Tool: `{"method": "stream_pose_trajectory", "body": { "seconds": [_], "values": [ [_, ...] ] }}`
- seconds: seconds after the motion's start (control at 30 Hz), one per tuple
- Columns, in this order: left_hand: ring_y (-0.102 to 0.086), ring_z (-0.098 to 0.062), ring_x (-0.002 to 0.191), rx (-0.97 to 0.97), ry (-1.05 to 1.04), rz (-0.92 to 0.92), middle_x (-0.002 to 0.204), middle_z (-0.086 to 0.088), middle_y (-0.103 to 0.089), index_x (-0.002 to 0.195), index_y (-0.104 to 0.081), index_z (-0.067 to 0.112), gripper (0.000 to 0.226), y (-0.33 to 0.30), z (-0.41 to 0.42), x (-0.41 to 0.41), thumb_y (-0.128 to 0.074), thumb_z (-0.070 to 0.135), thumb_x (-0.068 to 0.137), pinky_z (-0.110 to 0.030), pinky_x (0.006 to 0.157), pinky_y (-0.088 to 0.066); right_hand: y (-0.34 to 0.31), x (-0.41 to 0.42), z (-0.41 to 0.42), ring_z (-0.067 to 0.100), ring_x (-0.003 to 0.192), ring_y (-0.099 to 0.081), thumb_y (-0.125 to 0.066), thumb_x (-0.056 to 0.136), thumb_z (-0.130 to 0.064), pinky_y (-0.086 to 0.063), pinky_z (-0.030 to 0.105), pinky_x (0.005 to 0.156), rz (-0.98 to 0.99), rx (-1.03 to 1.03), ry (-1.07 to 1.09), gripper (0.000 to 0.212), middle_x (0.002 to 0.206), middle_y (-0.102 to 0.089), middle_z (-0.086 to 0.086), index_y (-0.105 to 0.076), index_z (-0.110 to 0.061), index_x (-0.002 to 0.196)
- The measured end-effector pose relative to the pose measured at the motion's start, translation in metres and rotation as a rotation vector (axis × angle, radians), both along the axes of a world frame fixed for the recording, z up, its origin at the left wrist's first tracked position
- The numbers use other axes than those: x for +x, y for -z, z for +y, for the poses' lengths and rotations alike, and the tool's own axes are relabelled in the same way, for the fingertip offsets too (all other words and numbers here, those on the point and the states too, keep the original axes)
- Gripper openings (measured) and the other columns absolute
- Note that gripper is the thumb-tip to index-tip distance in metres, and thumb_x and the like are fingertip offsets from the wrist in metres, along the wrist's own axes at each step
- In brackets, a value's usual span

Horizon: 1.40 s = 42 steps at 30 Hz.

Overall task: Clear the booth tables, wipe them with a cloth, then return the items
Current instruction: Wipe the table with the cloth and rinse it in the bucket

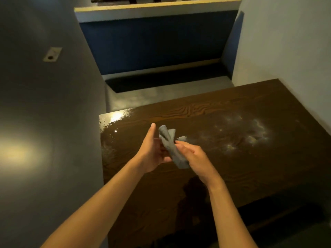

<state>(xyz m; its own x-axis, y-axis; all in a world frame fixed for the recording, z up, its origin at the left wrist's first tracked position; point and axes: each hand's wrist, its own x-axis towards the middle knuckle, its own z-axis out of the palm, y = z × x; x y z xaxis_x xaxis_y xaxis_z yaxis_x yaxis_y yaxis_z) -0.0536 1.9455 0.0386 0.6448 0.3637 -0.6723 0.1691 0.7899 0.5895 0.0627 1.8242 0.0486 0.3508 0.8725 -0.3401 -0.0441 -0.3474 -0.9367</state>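
A dark wooden booth table [223, 158] fills the lower right of the view, glossy and wet near its far left corner, with pale smears toward the right. Above its left half both my hands hold a bunched grey cloth [170, 145]. My left hand [152, 153] cups the cloth from the left with its thumb pointing up. My right hand [193, 158] grips the cloth from the right, fingers curled round it. The lower end of the cloth hangs between my palms.
A blue padded booth bench [157, 47] with a dark seat [161, 79] stands beyond the table. A grey floor [44, 122] with a small metal plate [52, 54] lies to the left. A pale wall [295, 42] runs along the table's right side.
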Motion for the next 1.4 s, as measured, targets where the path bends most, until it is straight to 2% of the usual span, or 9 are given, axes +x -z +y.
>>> {"method": "stream_pose_trajectory", "body": {
  "seconds": [0.17,0.3,0.4,0.5,0.6,0.83,1.0,1.17,1.4],
  "values": [
    [-0.062,-0.037,0.12,-0.116,0.008,-0.072,0.128,-0.022,-0.067,0.13,-0.062,0.001,0.097,0.002,0.002,0.004,-0.04,0.083,0.083,-0.047,0.099,-0.052,-0.017,0.004,-0.018,-0.024,0.102,-0.051,-0.035,0.104,-0.043,-0.035,-0.004,0.079,-0.079,-0.066,0.026,0.05,0.116,-0.061,-0.021,-0.078,-0.018,0.103],
    [-0.066,-0.033,0.11,-0.23,0.013,-0.174,0.125,-0.021,-0.068,0.12,-0.069,0.003,0.071,0.001,-0.009,0.019,-0.051,0.065,0.09,-0.042,0.096,-0.052,-0.017,0.006,-0.031,-0.013,0.121,-0.044,-0.034,0.095,-0.058,-0.032,0.015,0.102,-0.232,-0.04,0.021,0.051,0.117,-0.065,-0.023,-0.078,-0.033,0.096],
    [-0.07,-0.031,0.095,-0.268,-0.022,-0.203,0.114,-0.02,-0.07,0.11,-0.069,0.005,0.05,0.003,-0.018,0.036,-0.055,0.049,0.094,-0.037,0.082,-0.056,-0.014,0.022,-0.039,0.002,0.117,-0.059,-0.04,0.104,-0.041,-0.042,0.018,0.095,-0.154,0.05,0.172,0.045,0.11,-0.074,-0.011,-0.08,-0.021,0.092],
    [-0.062,-0.033,0.115,-0.245,-0.06,-0.249,0.129,-0.021,-0.063,0.117,-0.064,0.008,0.042,0.006,-0.028,0.064,-0.059,0.042,0.092,-0.043,0.1,-0.05,-0.009,0.054,-0.044,0.012,0.096,-0.069,-0.048,0.104,-0.019,-0.051,0.021,0.081,-0.073,0.088,0.516,0.032,0.094,-0.076,0.0,-0.077,-0.014,0.092],
    [-0.054,-0.037,0.131,-0.265,-0.127,-0.306,0.14,-0.022,-0.058,0.127,-0.06,0.01,0.049,0.007,-0.04,0.102,-0.058,0.043,0.092,-0.051,0.112,-0.041,0.009,0.098,-0.049,0.014,0.099,-0.067,-0.056,0.101,-0.025,-0.053,0.028,0.079,-0.056,-0.047,0.753,0.019,0.101,-0.073,-0.001,-0.073,-0.019,0.106],
    [-0.062,-0.035,0.122,-0.202,-0.243,-0.333,0.128,-0.021,-0.067,0.108,-0.079,0.01,0.08,0.014,-0.082,0.224,-0.029,0.071,0.094,-0.053,0.107,-0.043,0.037,0.222,-0.06,0.031,0.111,-0.068,-0.048,0.098,-0.056,-0.049,0.051,0.103,0.666,-0.233,0.577,0.049,0.118,-0.072,0.011,-0.067,-0.019,0.124],
    [-0.061,-0.034,0.125,-0.206,-0.293,-0.305,0.135,-0.021,-0.063,0.124,-0.072,0.008,0.082,0.023,-0.11,0.3,-0.034,0.073,0.09,-0.053,0.109,-0.042,0.031,0.303,-0.072,0.028,0.103,-0.07,-0.062,0.098,-0.023,-0.054,0.051,0.096,0.486,-0.103,0.757,0.014,0.115,-0.072,0.012,-0.066,-0.018,0.111],
    [-0.065,-0.033,0.114,-0.195,-0.355,-0.197,0.12,-0.019,-0.071,0.123,-0.066,0.005,0.069,0.028,-0.123,0.34,-0.041,0.062,0.093,-0.046,0.1,-0.051,0.022,0.359,-0.081,0.021,0.1,-0.071,-0.057,0.1,-0.017,-0.059,0.034,0.074,0.407,0.005,0.694,0.018,0.114,-0.071,0.008,-0.063,-0.018,0.117],
    [-0.066,-0.034,0.109,-0.293,-0.292,-0.145,0.123,-0.018,-0.065,0.114,-0.075,0.002,0.061,0.038,-0.119,0.362,-0.061,0.056,0.088,-0.046,0.103,-0.047,0.019,0.382,-0.095,0.03,0.106,-0.07,-0.053,0.1,-0.014,-0.055,0.046,0.089,0.443,0.04,0.53,0.02,0.114,-0.073,0.015,-0.064,-0.013,0.118]
  ]
}}
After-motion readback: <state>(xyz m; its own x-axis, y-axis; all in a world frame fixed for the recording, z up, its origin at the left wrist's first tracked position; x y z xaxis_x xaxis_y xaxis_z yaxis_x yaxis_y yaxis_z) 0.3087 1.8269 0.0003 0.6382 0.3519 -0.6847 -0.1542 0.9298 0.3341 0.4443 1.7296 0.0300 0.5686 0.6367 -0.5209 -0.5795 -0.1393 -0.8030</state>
